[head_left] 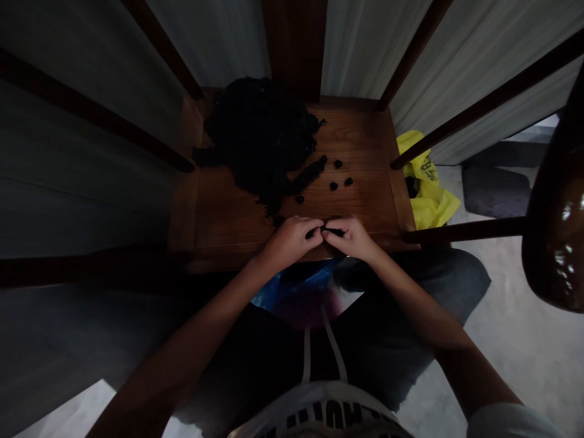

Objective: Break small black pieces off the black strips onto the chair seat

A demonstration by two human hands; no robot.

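My left hand (297, 237) and my right hand (349, 237) meet over the front edge of a wooden chair seat (232, 225). Both are closed, fingertips pinching a small black piece (335, 232) whose exact kind is too dark to make out. Beyond my left hand lies a large heap of black pieces (262, 131), tangled or strung together. One black strip (309, 174) sticks out of it toward the right. Several small black lumps, one of them a round lump (334, 185), lie loose on the seat ahead of my right hand.
Dark wooden bars (422, 55) of the chair rise around the seat. A yellow plastic bag (429, 188) sits on the right, beyond the seat's edge. Below my hands, between my legs, are a blue plastic bag (292, 283) and something pink (305, 307).
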